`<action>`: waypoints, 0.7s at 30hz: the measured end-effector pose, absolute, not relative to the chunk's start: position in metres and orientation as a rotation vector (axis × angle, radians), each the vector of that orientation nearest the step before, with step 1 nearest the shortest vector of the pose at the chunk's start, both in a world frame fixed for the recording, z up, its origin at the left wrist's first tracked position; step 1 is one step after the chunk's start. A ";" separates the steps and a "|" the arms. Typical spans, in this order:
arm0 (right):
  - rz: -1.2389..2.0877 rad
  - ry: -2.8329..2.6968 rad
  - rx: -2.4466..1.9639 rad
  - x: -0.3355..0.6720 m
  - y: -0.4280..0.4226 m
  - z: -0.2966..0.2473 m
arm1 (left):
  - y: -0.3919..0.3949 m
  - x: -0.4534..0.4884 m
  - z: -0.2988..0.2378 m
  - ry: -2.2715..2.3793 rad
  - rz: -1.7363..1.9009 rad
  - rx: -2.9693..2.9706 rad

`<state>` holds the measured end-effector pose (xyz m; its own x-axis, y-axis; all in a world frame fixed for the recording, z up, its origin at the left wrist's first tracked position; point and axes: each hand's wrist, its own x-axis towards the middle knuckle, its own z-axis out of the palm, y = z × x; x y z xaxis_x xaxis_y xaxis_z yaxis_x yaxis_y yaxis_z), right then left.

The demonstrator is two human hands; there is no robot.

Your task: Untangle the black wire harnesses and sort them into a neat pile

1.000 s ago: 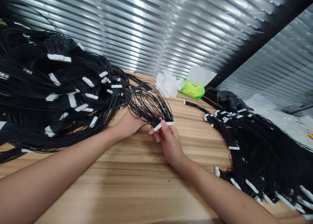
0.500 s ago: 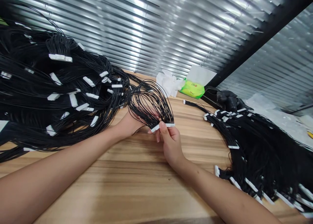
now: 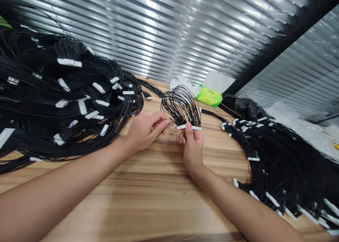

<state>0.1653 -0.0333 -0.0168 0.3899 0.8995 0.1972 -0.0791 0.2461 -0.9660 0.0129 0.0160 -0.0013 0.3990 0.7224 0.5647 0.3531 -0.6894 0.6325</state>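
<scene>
My right hand (image 3: 193,146) pinches a white connector (image 3: 196,128) between thumb and fingers. A fan of thin black wires (image 3: 181,101) loops up and away from that connector, part of one wire harness. To its left, my left hand (image 3: 148,129) has thumb and fingertips closed on a single black wire (image 3: 171,123) at the connector's left end. The wire's tip hangs just below the left fingertips. Both hands are held above the wooden table (image 3: 137,203).
A big heap of black harnesses (image 3: 106,94) with white connectors covers the left side. Another pile (image 3: 286,161) lies at the right. Behind my hands are crumpled tissue (image 3: 182,82), a green tissue pack (image 3: 209,96) and a corrugated metal wall (image 3: 127,30).
My right hand has carried the connector slightly right and up. My left hand has come out from behind the wires to the connector's left end, now pinching one wire.
</scene>
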 end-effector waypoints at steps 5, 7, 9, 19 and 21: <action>0.839 -0.958 -1.109 0.165 -0.036 -0.017 | 0.019 0.011 -0.003 0.945 1.198 2.310; 0.835 -0.970 -1.121 0.164 -0.036 -0.016 | 0.020 0.011 -0.003 0.904 1.146 2.336; 0.827 -0.978 -1.136 0.164 -0.036 -0.017 | 0.020 0.010 -0.003 0.876 1.096 2.321; 0.866 -0.973 -1.159 0.165 -0.037 -0.019 | 0.021 0.009 -0.003 0.836 1.107 2.374; 0.866 -0.970 -1.166 0.165 -0.037 -0.019 | 0.021 0.009 -0.003 0.873 1.109 2.427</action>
<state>0.1654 -0.0368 -0.0191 0.3486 0.9238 0.1581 -0.0520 0.1875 -0.9809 0.0095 0.0210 -0.0025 0.5086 0.6525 0.5618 0.3935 -0.7565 0.5224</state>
